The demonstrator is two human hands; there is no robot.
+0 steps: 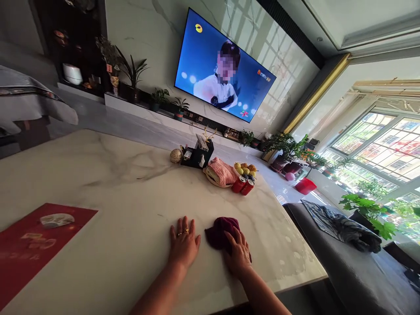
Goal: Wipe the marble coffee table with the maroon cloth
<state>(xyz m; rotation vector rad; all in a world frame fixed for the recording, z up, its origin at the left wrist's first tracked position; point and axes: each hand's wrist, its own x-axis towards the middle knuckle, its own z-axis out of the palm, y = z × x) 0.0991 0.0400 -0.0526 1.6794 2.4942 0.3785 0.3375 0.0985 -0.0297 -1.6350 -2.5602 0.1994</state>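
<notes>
My left hand lies flat on the pale marble-patterned table, fingers spread, a gold ring on one finger. It holds nothing. To its right, my right hand rests on a bunched dark purple cloth, its fingers bent over the cloth's right side and pressing it to the tabletop. Part of the cloth is hidden under that hand. Wet-looking spots show on the table to the right of the cloth. A large red printed sheet lies at the left, apart from both hands.
Beyond my hands stand two red cans, a fruit bowl, a basket with a pink cloth, a black organizer box and a round ornament. A grey sofa flanks the table's right edge. A television hangs opposite.
</notes>
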